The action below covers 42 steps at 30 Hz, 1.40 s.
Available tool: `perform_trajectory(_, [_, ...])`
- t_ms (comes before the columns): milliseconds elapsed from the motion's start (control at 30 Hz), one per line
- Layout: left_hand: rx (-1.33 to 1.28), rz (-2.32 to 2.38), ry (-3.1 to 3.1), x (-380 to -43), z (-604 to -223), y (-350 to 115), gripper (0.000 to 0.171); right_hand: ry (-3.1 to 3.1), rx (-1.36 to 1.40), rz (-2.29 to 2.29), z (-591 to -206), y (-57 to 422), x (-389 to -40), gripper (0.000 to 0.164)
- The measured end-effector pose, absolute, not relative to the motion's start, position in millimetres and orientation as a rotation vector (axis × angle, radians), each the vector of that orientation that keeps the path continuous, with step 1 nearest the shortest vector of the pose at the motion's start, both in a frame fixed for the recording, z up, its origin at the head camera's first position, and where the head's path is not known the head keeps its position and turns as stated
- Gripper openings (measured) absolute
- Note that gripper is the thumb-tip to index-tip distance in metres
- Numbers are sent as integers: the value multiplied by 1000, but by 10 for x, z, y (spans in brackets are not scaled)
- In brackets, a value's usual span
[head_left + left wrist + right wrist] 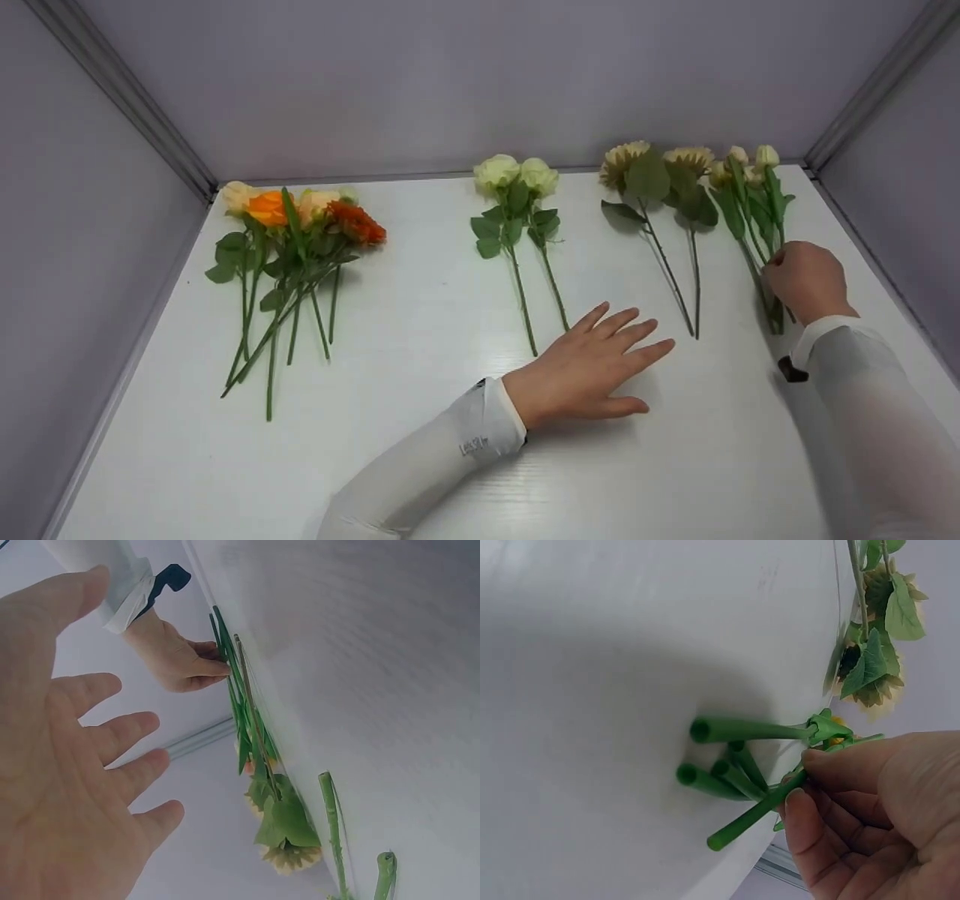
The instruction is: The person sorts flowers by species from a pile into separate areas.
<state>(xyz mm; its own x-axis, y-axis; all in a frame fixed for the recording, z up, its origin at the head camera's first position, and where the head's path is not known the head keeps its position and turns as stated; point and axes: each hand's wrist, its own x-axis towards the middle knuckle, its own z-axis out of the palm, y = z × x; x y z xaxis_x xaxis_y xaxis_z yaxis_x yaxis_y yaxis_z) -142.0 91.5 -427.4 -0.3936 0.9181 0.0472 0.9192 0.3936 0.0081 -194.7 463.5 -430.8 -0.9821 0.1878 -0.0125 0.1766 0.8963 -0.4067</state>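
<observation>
My right hand (808, 281) is at the far right of the table, its thumb and finger pinching a green tulip stem (754, 819) in the right wrist view. Several other stems of the tulip bunch (761, 206) lie right beside it, their pale buds toward the back wall. My left hand (589, 367) is spread over the middle of the table with its fingers extended, holding nothing. Its fingertips are near the stem ends of two pale green roses (517, 176). Between the hands lie two cream sunflower-like flowers (664, 169) with dark stems.
A mixed pile of orange, peach and red flowers (300, 217) lies on the left of the white table (420, 270), stems crossing toward the front. Grey-white panels (480, 82) enclose the table at the back and both sides.
</observation>
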Motion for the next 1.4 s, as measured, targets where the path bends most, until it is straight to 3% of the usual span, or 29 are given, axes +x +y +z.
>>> perform_trajectory(333, [-1738,-44,-2605,-1422,-4265,913,79,-3055,-268,615,-4321,4631,-1953,25])
perform_trajectory(767, [-1757,-40,-2606,-1428,-4262,913,77,-2960,-337,640,-4285,4680,-1915,34])
perform_trajectory(1300, [-1768,-79,-2615,-1450,-4259,901,78,-2933,-330,665,-4283,4685,-1901,22])
perform_trajectory(1400, [-1762,-100,-2623,-1478,-4257,879,78,-2873,-321,671,-4236,4622,-1906,31])
